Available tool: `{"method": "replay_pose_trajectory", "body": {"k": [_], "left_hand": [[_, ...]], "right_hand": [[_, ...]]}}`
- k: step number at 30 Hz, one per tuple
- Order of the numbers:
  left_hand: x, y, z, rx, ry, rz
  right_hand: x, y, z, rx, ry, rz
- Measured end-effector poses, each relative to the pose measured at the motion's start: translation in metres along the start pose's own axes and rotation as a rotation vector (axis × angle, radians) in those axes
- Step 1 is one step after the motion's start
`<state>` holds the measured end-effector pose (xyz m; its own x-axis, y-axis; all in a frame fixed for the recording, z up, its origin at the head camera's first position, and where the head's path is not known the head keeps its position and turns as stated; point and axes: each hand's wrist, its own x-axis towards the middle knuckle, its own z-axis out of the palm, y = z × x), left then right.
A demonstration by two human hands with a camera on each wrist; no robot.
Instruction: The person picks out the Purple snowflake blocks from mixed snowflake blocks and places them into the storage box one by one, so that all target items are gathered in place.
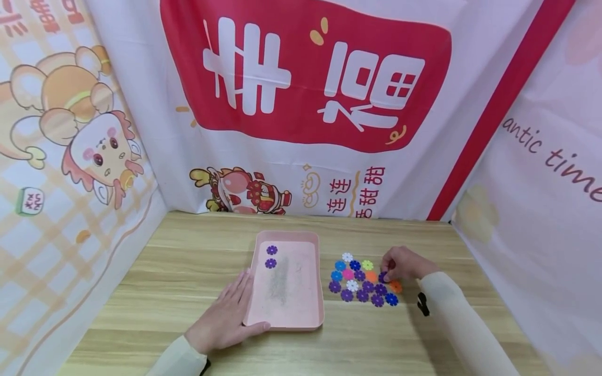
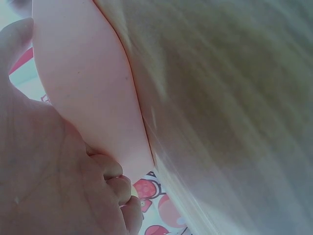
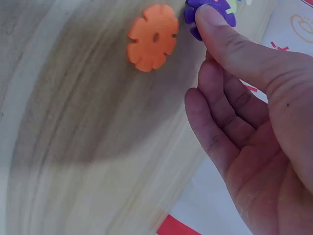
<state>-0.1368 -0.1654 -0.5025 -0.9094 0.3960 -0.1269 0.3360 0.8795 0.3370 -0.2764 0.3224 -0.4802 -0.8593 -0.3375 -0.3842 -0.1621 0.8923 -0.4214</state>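
With thumb and fingers, my right hand pinches a purple snowflake disc at the right side of a group of discs. An orange snowflake disc lies on the table close to that hand. On the left, my left hand rests against a pink tray, its fingers along the left wall and its thumb at the near rim. In the left wrist view the left hand touches the tray's outer side. Two purple discs lie inside the tray, near its far left corner.
Several loose discs, among them a white disc, a pink disc and a blue disc, lie right of the tray on the wooden table. Printed cloth hangs behind the table and along both sides.
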Motion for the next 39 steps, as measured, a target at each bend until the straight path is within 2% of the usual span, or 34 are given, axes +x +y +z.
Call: {"method": "replay_pose_trajectory", "body": {"k": [9,17,24,29,34,39], "left_hand": [[0.0,0.0,0.0,0.012,0.004,0.004],[-0.002,-0.001,0.001,0.014,0.016,0.011],[-0.002,-0.002,0.002,0.012,0.024,0.012],[-0.001,-0.002,0.002,0.013,0.028,0.018],[0.0,-0.001,0.002,0.014,0.019,0.017],[-0.002,0.0,0.0,0.007,0.025,0.018]], "right_hand": [[-0.004,-0.01,-0.013,-0.057,-0.012,-0.032],[0.003,-0.041,-0.022,-0.085,0.001,-0.153],[0.013,-0.08,-0.025,-0.085,-0.021,-0.268],[0.025,-0.113,-0.019,-0.082,-0.049,-0.336],[0.038,-0.151,-0.01,-0.081,-0.066,-0.379],[0.052,-0.192,0.001,-0.088,-0.079,-0.375]]}}
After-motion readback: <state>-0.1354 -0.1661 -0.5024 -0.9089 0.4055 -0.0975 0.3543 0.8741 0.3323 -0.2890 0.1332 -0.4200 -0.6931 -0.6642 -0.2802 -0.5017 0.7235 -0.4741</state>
